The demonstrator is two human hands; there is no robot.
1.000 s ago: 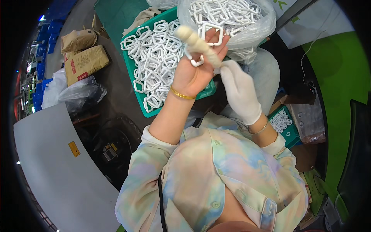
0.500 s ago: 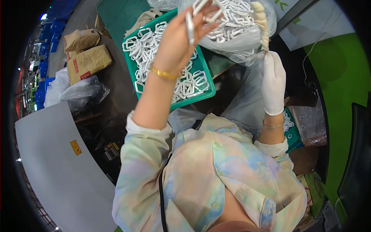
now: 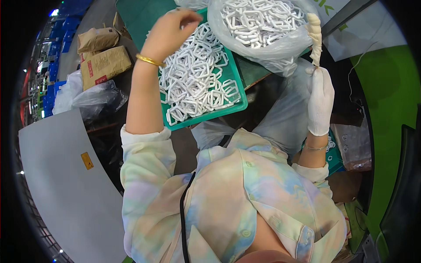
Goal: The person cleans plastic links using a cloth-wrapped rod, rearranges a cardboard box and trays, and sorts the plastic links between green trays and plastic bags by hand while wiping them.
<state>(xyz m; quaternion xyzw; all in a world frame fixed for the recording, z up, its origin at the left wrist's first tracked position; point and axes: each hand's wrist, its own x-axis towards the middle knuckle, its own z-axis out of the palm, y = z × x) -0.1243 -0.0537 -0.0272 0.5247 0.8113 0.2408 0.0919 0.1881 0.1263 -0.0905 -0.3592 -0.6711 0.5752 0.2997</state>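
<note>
My bare left hand, with a gold bangle at its wrist, hovers over the far left part of a green tray. Its fingers bend loosely, a gap shows beside the thumb, and nothing is visible in them. White plastic links, oblong and angular, are heaped in the tray. My right hand wears a white glove and is closed at the lower end of an upright, knobbly stick wrapped in cream material. Its grip is partly hidden. Beside the stick, a clear plastic bag holds many more white links.
Brown paper sacks and clear plastic bags lie at the left, above a grey panel. A second green tray with small white pieces stands by my right wrist. A black chair edge borders the right.
My left hand has moved left from the bag's edge to above the tray. The white links seen in it before no longer show there. My right hand and the stick shifted slightly right.
</note>
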